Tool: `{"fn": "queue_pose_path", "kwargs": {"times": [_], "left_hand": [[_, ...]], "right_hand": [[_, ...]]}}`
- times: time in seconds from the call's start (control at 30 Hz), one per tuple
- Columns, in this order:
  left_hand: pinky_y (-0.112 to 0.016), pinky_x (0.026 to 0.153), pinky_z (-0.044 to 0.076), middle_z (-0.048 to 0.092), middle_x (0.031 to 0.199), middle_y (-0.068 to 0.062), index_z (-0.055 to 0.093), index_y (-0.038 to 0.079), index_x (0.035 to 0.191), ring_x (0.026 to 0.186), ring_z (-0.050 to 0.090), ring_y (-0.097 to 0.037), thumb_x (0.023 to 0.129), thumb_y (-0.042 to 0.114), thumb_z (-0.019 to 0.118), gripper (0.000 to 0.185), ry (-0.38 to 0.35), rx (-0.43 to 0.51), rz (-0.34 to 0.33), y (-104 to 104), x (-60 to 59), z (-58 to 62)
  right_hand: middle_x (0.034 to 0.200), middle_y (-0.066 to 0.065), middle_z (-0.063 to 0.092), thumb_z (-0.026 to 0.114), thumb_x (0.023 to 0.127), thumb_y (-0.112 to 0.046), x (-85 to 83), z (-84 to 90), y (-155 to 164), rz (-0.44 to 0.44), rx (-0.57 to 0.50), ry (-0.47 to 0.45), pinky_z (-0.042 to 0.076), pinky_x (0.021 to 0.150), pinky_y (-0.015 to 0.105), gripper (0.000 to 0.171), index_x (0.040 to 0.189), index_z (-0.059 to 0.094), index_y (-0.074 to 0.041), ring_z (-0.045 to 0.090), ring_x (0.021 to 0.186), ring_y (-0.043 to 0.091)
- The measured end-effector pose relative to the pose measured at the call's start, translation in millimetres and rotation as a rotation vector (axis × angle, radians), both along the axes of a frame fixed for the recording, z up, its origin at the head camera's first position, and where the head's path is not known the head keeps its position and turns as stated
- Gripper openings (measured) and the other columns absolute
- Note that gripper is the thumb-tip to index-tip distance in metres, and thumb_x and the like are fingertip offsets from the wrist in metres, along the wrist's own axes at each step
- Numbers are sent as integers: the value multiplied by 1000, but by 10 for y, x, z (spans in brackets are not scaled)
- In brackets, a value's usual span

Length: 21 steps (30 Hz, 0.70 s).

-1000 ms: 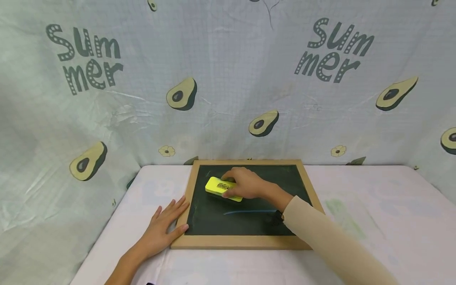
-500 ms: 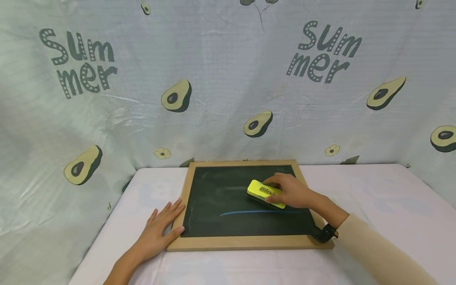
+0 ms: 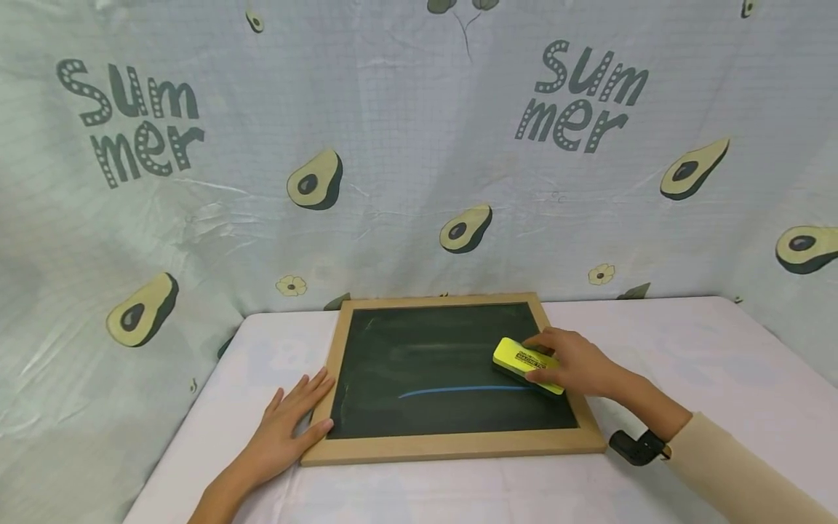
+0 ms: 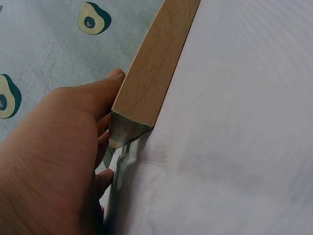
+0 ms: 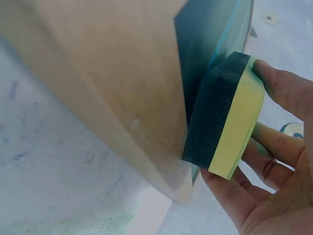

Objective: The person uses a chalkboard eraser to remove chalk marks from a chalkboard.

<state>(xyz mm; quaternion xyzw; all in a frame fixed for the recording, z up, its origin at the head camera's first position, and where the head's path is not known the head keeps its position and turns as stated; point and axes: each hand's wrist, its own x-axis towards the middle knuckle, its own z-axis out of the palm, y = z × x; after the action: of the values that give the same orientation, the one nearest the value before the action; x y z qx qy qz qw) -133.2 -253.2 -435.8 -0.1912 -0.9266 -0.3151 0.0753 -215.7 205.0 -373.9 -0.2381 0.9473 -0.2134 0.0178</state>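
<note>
A wood-framed chalkboard lies on the table, a blue chalk line drawn across its lower half. My right hand grips a yellow board eraser between thumb and fingers, at the board's right side over the end of the line. In the right wrist view the eraser shows its dark felt side toward the board. With fingers spread, my left hand rests against the left side of the frame. The left wrist view has that hand touching the frame's corner.
A pale cloth covers the table. Behind it stands a fabric backdrop printed with avocados and "summer" lettering. A black device is strapped at the right wrist. Greenish smudges mark the cloth in the right wrist view.
My right hand has carried the eraser rightward from the board's left-centre to its right side, uncovering more of the blue line. The left hand stays on the frame; the view has shifted slightly.
</note>
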Motion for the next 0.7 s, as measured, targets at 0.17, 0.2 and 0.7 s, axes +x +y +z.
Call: {"fn": "queue_pose_path", "kwargs": {"times": [0.17,0.2,0.7], "left_hand": [[-67,103,7,33,152,-10,44,10,145,138,24,-43,91,32,63,61,-1,-2,1,8,5,8],[-67,103,7,33,152,-10,44,11,145,138,24,-43,92,32,63,61,-4,-4,2,10,5,10],[-69,102,8,33,152,-9,44,12,145,137,25,-43,91,33,63,61,1,-11,9,-1,-5,3]], "right_hand": [[96,0,57,79,79,-33,8,-40,6,8,37,14,46,72,34,55,120,63,0,53,84,16],[96,0,57,79,78,-33,11,-44,5,9,34,14,46,71,34,56,120,63,0,53,84,16],[91,-3,57,79,78,-33,-1,-70,-83,18,-11,4,47,71,32,54,118,64,1,52,80,13]]}}
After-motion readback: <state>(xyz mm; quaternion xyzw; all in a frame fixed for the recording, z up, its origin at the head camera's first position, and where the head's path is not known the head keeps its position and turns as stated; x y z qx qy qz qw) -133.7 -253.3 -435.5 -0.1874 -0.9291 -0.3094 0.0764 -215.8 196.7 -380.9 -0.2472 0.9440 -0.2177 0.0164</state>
